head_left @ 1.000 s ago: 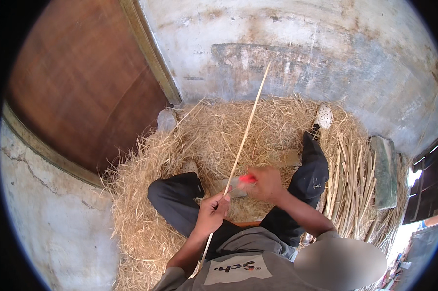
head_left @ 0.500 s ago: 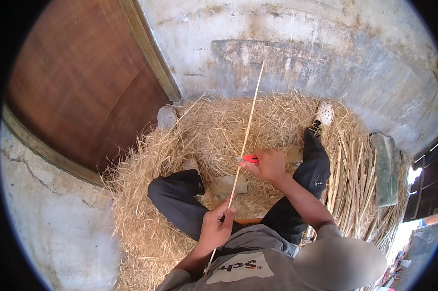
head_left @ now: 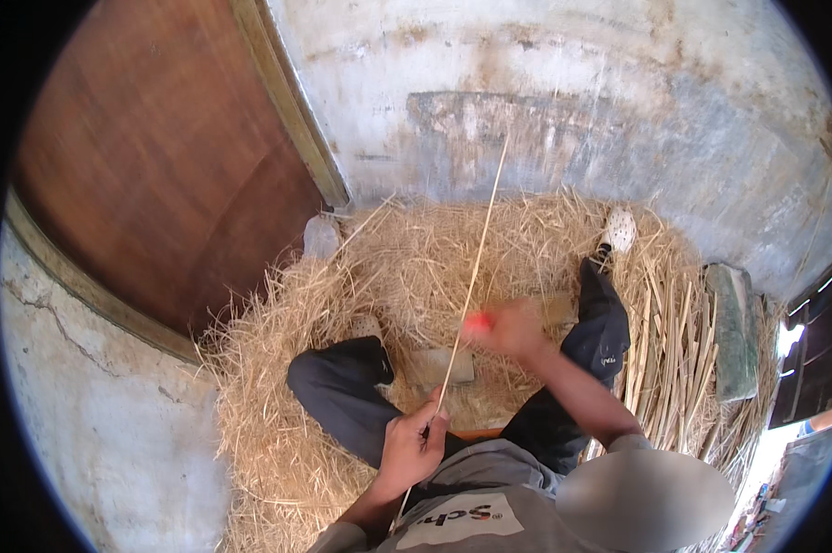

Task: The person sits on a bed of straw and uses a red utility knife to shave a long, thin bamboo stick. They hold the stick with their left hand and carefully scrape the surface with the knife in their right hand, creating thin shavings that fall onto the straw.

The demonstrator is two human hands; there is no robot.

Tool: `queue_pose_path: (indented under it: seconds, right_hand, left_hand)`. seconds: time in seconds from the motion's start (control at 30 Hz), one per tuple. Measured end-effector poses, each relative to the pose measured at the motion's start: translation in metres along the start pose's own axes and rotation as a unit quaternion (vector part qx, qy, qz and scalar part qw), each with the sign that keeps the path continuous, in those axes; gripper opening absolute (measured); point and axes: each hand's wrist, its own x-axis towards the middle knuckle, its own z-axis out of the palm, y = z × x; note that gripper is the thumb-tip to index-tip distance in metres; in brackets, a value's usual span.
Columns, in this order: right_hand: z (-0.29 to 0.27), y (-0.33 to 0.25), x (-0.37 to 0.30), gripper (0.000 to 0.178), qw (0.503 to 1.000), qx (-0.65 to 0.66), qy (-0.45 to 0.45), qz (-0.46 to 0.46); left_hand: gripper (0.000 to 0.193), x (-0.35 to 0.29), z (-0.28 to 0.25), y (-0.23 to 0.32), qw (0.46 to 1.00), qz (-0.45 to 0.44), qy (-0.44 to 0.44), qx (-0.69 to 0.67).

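Observation:
A long, thin pale strip, which looks like bamboo, slants from my waist up toward the wall. Its lower part runs through my left hand, whose thumb and fingers are closed around it near my lap. Farther up the strip, my right hand is closed on a red-handled utility knife. The knife is at the strip's right side. Motion smears this hand and the knife, so whether the blade touches the strip cannot be made out.
Loose, curly shavings cover the floor around my legs. A bundle of split strips lies to the right, beside a greenish block. A flat block rests between my legs. Ahead stands a stained wall; a brown door is at left.
The whole view has shifted slightly, so everything appears lower. My right hand and the knife have become blurred with motion. My left hand keeps its hold on the strip.

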Motion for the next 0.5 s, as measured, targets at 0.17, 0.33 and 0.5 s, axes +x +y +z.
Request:
queue_pose_path:
  seconds: [0.17,0.33,0.5]
  right_hand:
    - [-0.004,0.012,0.011,0.066,0.998,-0.005,-0.026,0.051]
    - [-0.013,0.038,0.031,0.070,0.996,0.011,0.025,0.080]
    - [-0.002,0.012,0.009,0.068,0.999,0.003,-0.018,0.033]
  left_hand:
    - [0.032,-0.007,-0.002,0.003,1.000,-0.019,-0.015,0.002]
    - [0.032,-0.003,-0.003,0.000,0.999,0.023,-0.013,0.032]
    - [0.033,-0.008,-0.005,0.011,1.000,-0.016,-0.009,0.015]
